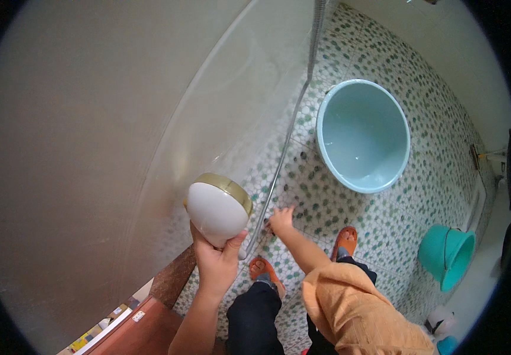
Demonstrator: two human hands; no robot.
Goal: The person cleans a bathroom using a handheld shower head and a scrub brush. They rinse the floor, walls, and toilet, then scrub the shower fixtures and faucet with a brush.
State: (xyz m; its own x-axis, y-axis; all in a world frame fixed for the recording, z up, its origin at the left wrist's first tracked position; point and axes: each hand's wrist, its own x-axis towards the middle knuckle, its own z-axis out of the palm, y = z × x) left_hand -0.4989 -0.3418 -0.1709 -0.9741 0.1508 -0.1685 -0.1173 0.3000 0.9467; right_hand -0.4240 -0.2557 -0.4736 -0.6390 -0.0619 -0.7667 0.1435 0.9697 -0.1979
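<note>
My left hand [220, 255] is closed round the neck of a white shower head [217, 211] with a gold-coloured rim, thumb on its right side. From there a metal shower hose [287, 142] runs up to the top of the view. My right hand [281, 219], its fingers spread, is just right of the hose; whether a fingertip touches the hose, I cannot tell. Nothing shows in that hand. Beyond it, on the pebble-patterned floor [313, 204], stands a large light blue tub [362, 137], which looks to hold some water.
A glossy, pale surface [104, 133] fills the left side. At the right, a turquoise bucket [433, 253] with a handle leans or lies tilted near the wall. A brush-like tool [475, 157] is farther up. A reddish-brown door [149, 328] is at the lower left.
</note>
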